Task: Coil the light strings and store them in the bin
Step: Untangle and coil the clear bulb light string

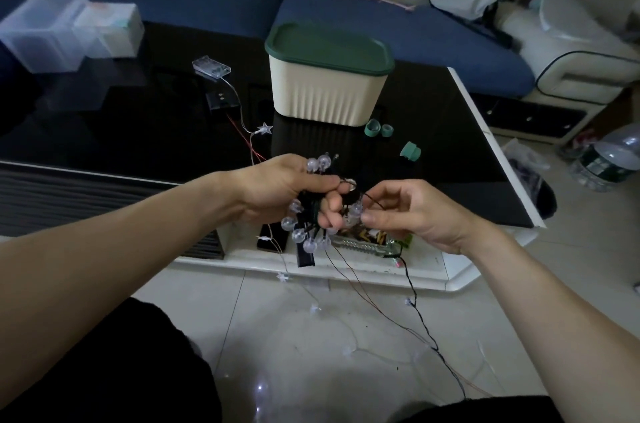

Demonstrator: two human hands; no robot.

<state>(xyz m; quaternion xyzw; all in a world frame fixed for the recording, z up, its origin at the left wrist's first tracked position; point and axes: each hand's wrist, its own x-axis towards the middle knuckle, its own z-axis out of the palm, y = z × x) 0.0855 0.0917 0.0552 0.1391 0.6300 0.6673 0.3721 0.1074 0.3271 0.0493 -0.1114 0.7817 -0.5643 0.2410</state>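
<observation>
Head view: the left hand [277,190] clutches a part-wound bundle of round clear bulbs on dark wire [304,228], while the right hand [408,211] pinches its trailing wire. More strands lie on the floor. The cream ribbed bin with green lid [329,76] sits closed, so storing looks some way off.

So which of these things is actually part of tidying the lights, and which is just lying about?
Part of the job:
- globe light string, bunched in the left hand
- its dark wire, pinched by the right hand
- star light string on the table
- cream bin, green lid on

Just lying about:
- clear boxes
- green rings
- water bottle on the floor
</observation>
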